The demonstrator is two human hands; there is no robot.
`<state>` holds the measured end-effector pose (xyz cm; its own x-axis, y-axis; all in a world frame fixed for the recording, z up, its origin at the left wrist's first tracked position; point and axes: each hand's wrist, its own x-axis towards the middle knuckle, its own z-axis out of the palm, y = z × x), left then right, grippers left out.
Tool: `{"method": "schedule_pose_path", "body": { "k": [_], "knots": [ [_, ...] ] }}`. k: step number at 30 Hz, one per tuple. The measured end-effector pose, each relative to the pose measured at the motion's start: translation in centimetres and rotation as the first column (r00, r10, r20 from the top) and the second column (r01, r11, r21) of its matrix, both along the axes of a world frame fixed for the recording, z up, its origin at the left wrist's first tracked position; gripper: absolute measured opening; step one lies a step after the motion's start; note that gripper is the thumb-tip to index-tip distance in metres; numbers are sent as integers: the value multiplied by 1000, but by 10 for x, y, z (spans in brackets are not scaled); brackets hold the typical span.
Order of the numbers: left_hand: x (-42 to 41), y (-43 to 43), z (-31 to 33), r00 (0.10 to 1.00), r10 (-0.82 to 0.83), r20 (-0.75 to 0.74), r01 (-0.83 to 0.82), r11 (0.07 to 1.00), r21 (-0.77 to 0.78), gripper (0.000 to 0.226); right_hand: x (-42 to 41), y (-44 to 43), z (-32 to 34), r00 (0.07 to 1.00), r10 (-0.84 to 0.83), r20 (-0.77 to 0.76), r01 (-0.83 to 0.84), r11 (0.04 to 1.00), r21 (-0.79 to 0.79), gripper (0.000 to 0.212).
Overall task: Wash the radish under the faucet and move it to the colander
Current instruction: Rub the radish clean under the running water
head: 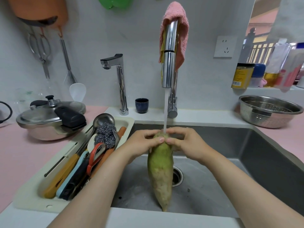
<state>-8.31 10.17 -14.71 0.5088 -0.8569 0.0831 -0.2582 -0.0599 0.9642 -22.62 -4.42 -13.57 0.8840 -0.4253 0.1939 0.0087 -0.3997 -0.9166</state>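
Item: long radish [160, 170], green upper half fading to white, tapered; held over the stainless steel sink [246, 153], top end up, tip pointing down toward the near edge. Left hand [144, 142]: fingers curled round the radish's top end from the left, gripping it. Right hand [186, 142]: fingers curled round the same end from the right, fingertips close to those of the left. Tall chrome faucet [169, 63], pink cloth [182, 30] draped over its neck; water stream [165, 109] falls on the radish's top between the hands. Perforated steel colander [266, 120]: on the pink counter right of the sink, well apart from the radish. Cream utensil tray [126, 120]: left of the sink.
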Motion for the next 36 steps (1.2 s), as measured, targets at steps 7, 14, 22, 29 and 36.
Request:
{"method": "schedule_pose_path", "body": {
  "k": [7,14,22,29,36],
  "knots": [
    [-8,4,6,998,-57,34,58,998,-20,35,-1,2,3,991,-122,52,109,972,207,12],
    [-12,-4,4,997,-19,78,21,1000,-18,48,11,12,5,935,-342,94,329,935,134,10],
    [-5,2,6,986,59,159,-52,997,-49,35,18,21,7,953,-301,44,294,948,118,9],
    [-3,-1,1,994,100,49,-96,993,-72,32,21,20,-6,974,-226,9,214,935,282,27],
    [-6,-5,-2,997,72,-35,-74,996,-47,25,15,21,-18,983,54,-175,-22,983,180,51]
  ]
}}
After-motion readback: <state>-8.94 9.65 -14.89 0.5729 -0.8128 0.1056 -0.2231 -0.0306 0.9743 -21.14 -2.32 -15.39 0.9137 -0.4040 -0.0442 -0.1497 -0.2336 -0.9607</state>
